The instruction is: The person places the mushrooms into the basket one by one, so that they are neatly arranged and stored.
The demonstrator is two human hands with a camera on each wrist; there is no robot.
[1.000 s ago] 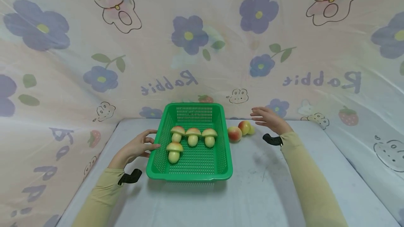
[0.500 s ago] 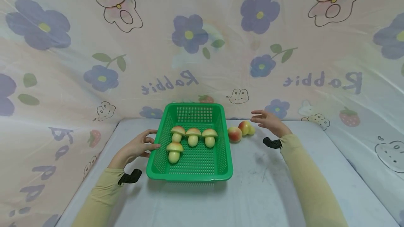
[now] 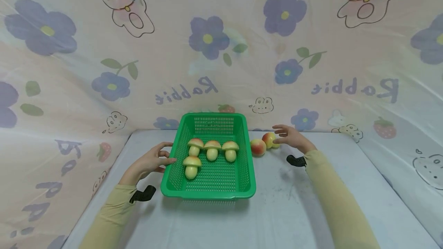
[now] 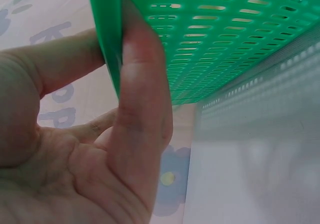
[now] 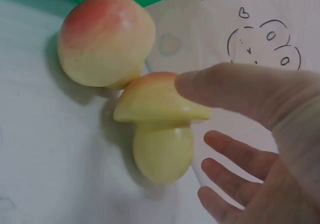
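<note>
My left hand (image 3: 149,161) grips the left rim of a green plastic basket (image 3: 207,194), thumb on one side and fingers on the other, as the left wrist view shows. Several toy mushrooms (image 3: 212,150) with reddish-yellow caps lie inside it. Two more lie on the table just right of the basket: one mushroom (image 5: 107,39) shows mostly its round cap, and the other mushroom (image 5: 163,151) lies on its side with its pale stem toward the wrist camera. Over this second one hovers my right hand (image 3: 293,138), fingers spread and holding nothing, its thumb overlapping the cap in the right wrist view.
The white table (image 3: 283,218) carries the basket at its middle. A patterned curtain (image 3: 242,68) with flowers and rabbits hangs right behind the table and along its sides.
My right hand has come down and slightly left, from above the table to over the farther loose mushroom. The left hand and the basket have stayed in place.
</note>
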